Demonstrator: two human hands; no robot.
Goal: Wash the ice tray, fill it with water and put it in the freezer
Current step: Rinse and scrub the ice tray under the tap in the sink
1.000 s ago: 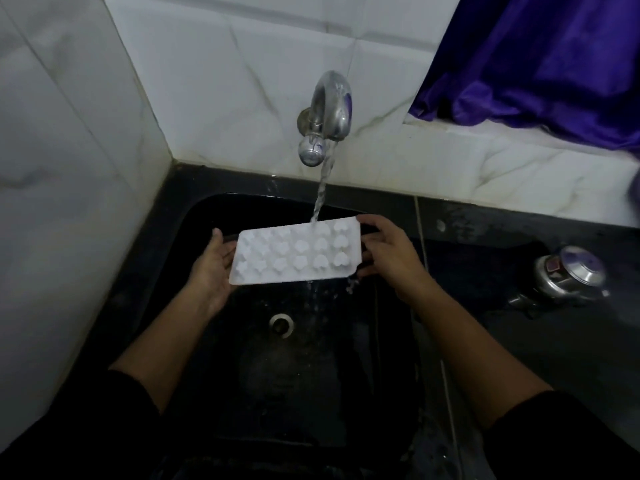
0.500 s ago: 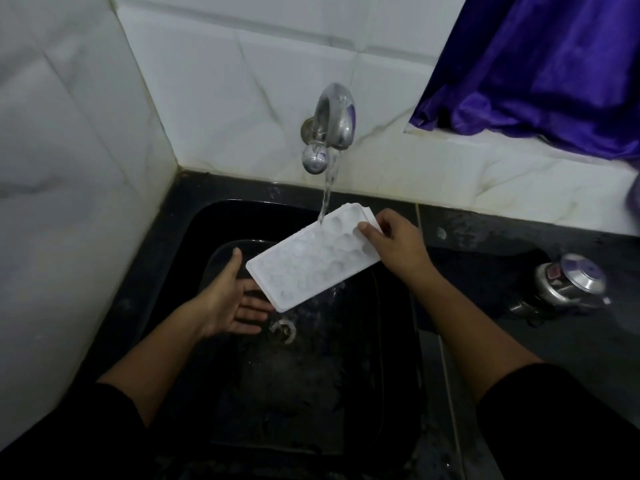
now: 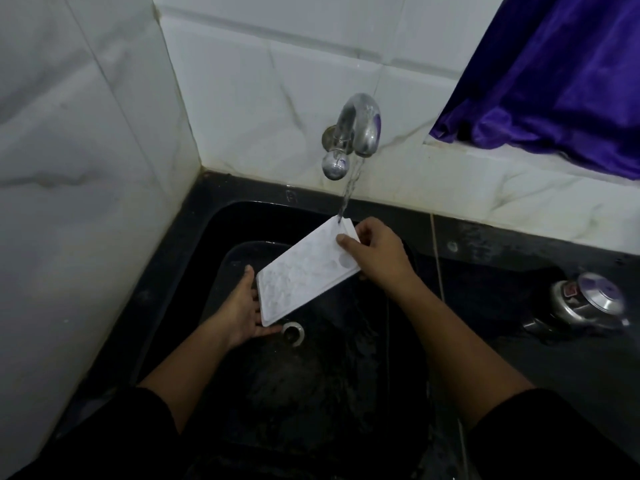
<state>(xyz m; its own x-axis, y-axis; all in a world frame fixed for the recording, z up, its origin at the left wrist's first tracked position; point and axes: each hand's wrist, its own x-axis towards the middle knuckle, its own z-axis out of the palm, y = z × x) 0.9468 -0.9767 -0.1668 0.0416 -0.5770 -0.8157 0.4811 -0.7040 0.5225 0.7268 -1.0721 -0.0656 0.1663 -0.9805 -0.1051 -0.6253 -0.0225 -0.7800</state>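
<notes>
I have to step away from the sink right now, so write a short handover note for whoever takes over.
Right hand grips the ice tray at its upper end, under the running tap.
Left hand supports the tray's lower end, fingers beneath it.
The tray is tilted over the black sink, water hitting its top edge.
Done: rinsing under way.
Left: finish washing, level and fill it, put it in the freezer.

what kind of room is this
Most likely a home kitchen: a black sink basin set in a dark counter, a chrome wall tap running, and a steel pressure cooker lid beside it.

Home kitchen: black sink (image 3: pixel 194 258), tap (image 3: pixel 360 129), tiles (image 3: pixel 263 98).
</notes>
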